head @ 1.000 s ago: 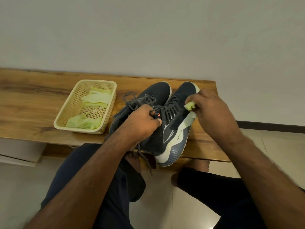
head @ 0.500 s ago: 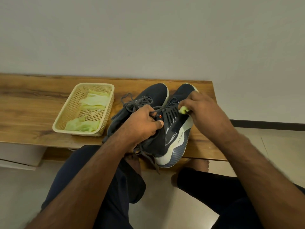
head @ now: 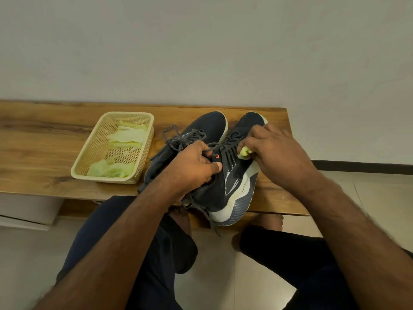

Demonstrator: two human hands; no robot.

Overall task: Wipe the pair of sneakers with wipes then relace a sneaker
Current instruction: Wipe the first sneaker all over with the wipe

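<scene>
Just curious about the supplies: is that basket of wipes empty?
No, the basket on the bench still holds several crumpled pale green wipes.

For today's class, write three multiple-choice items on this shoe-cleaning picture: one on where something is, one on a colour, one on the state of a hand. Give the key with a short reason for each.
1. Where does the basket stand?
A. On the wooden bench, left of the sneakers
B. On the floor
C. On the person's lap

2. What colour is the wipe held against the right sneaker?
A. Red
B. Pale yellow-green
C. Black

3. What is the left hand doing?
A. Lying flat on the bench
B. Reaching into the basket
C. Gripping the right sneaker at its opening

Key:
1 A: the basket sits on the bench, apart from the left sneaker.
2 B: a yellow-green wad shows under the right hand, pressed to the shoe beside the laces.
3 C: its fingers curl round the sneaker's collar.
</scene>
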